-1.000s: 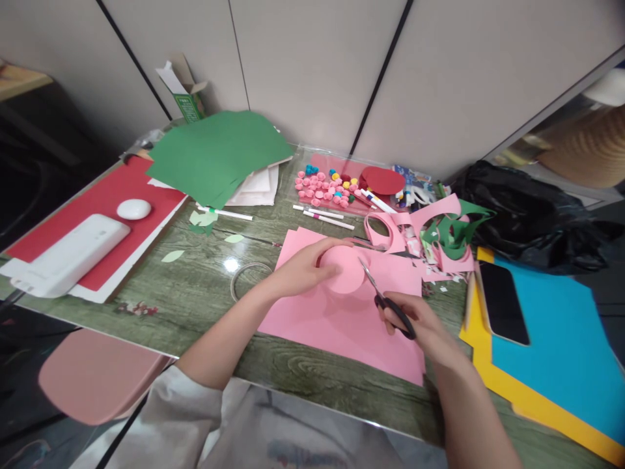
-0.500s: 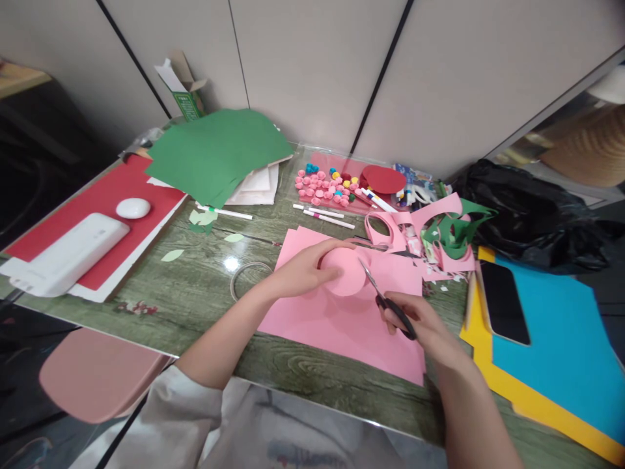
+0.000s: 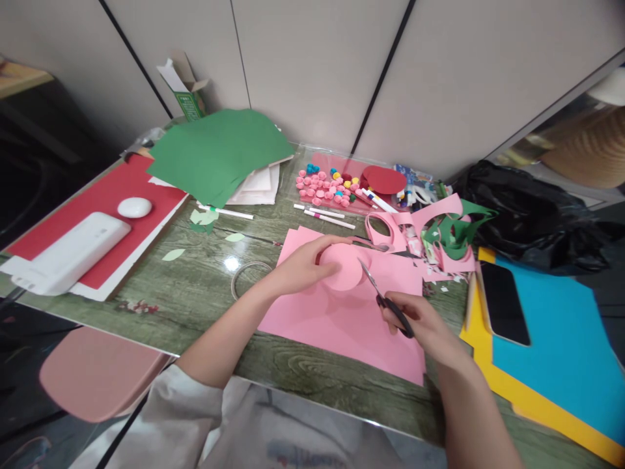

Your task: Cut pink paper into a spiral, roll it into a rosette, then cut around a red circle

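The left hand (image 3: 307, 264) is pinched shut on a pink circle (image 3: 344, 270), with the thumb on top and the fingers bent round its back edge. It hides a bit of the circle's left side. The right hand (image 3: 415, 319) is curled round the black handles of the scissors (image 3: 374, 280). The scissor tips are right by the circle's right edge, but I cannot tell if they touch it. The circle is over the big pink sheets (image 3: 336, 332), which lie on the desk (image 3: 288, 371).

Just left of the pink sheets is a round ring (image 3: 239, 280), partly hidden by the left arm. Farther left of the sheets are a pale green paper leaf (image 3: 173, 255) and some red paper (image 3: 110, 225) with a long white block (image 3: 78, 251) on it. Behind the sheets and to their left is a pile of green paper (image 3: 215, 156). Straight behind the sheets are thin white pens (image 3: 329, 219), then lots of little beads (image 3: 317, 185) and some red circles (image 3: 385, 180). A messy heap of scraps (image 3: 446, 234) sits close behind the sheets' right corner. To the right of the sheets, a phone (image 3: 504, 303) lies on blue paper (image 3: 561, 345), with a black bag (image 3: 527, 221) farther back.
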### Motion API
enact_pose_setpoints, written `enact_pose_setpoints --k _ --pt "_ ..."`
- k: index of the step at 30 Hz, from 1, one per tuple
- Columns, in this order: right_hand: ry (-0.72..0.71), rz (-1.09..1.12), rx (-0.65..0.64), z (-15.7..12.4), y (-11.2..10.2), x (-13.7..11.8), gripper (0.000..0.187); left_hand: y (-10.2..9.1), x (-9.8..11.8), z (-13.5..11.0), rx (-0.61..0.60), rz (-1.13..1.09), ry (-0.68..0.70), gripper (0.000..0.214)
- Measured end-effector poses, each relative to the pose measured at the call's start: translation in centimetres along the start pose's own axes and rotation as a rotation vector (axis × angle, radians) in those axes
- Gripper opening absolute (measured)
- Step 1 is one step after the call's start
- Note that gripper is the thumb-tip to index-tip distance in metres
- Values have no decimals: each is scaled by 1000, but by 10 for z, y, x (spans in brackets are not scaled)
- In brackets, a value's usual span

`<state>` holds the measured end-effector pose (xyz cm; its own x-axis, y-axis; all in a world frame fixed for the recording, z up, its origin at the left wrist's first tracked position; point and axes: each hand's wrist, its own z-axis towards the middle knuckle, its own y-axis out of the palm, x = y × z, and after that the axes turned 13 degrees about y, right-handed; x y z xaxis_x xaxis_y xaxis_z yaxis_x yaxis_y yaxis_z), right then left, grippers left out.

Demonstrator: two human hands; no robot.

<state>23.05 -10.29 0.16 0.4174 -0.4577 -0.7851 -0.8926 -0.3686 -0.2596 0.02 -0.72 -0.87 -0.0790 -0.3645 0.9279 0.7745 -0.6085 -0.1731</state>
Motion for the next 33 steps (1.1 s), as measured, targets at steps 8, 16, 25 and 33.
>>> enact_pose_setpoints --k 8,16,25,33 --pt "14 5 -9 2 0 2 33 1 -4 0 17 -18 20 45" --pt "-13 45 -36 2 2 3 33 3 0 0 -65 -13 32 47" --pt "-15 33 -29 2 2 5 32 2 1 0 -78 1 28 51" --pt "-18 3 -22 2 2 3 33 2 0 -1 -56 3 7 48"
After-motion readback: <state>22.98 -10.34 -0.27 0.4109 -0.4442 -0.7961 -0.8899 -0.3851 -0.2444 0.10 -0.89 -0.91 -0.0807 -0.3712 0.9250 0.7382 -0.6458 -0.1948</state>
